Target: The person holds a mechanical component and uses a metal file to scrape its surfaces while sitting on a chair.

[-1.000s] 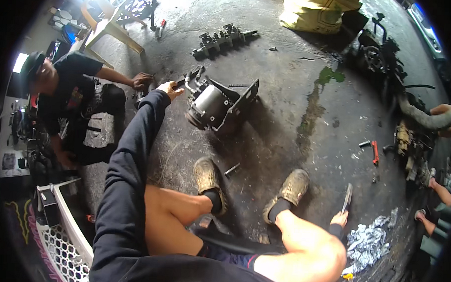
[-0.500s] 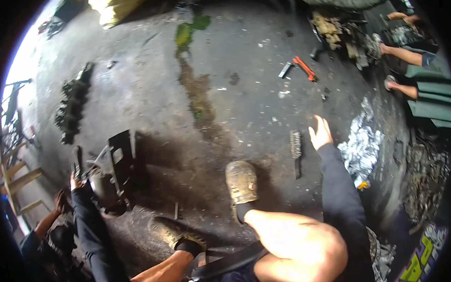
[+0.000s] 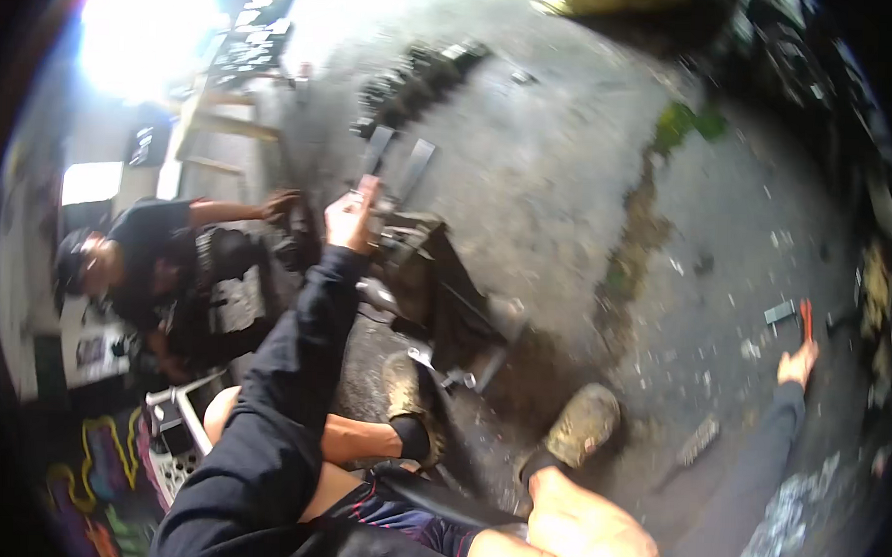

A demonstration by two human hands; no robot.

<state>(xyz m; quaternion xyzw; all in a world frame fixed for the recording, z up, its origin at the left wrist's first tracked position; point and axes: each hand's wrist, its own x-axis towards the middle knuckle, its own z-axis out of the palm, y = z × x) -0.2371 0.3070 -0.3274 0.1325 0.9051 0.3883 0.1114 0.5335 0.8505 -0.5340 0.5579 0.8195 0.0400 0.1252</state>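
Left hand [image 3: 350, 221] is at the metal unit [image 3: 435, 298] on the floor [image 3: 557, 184] by the left shoe [image 3: 406, 383], seemingly steadying it, grip too blurred to tell, while right hand [image 3: 799, 365], stretched toward the floor's right edge, clasps the red tool's [image 3: 806, 317] near end.

The gray floor [image 3: 558, 174] looks dirty, with a long dark stain [image 3: 634, 246] and a green patch [image 3: 677, 127] at the upper right. A big white light [image 3: 150, 37] glows at the upper left, above a pale chair [image 3: 230, 126]. Bright squiggles [image 3: 111, 453] color the lower left.
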